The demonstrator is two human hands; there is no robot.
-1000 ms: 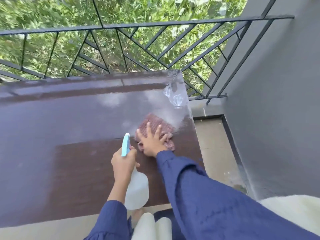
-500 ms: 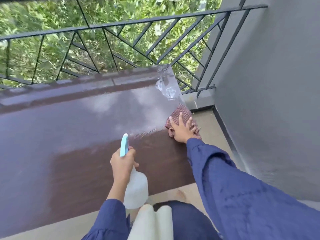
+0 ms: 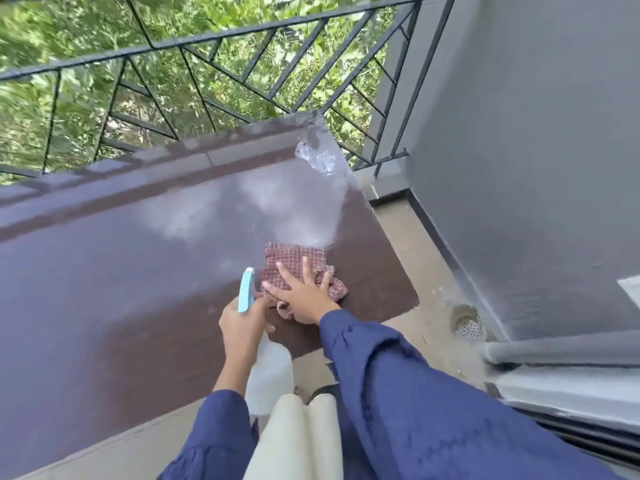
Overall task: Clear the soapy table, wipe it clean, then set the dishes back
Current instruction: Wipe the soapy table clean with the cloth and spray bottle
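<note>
The dark brown table [image 3: 121, 289] fills the left and middle of the head view, with a hazy soapy film across its far right part. A reddish checked cloth [image 3: 294, 261] lies on the table near its right edge. My right hand [image 3: 304, 296] presses flat on the cloth with fingers spread. Just left of it, my left hand [image 3: 242, 327] grips a clear spray bottle [image 3: 270, 375] with a light blue nozzle, held over the table's near edge. Some crumpled clear plastic [image 3: 318, 157] sits at the far right corner. No dishes are in view.
A black metal railing [image 3: 242, 64] with greenery behind it runs along the table's far side. A grey wall [image 3: 519, 150] stands to the right, with a narrow strip of tiled floor and a round floor drain [image 3: 467, 323] between it and the table.
My right hand has slid the cloth back from the table's right edge toward my left hand. The left hand with the bottle has hardly moved. The camera has turned right.
</note>
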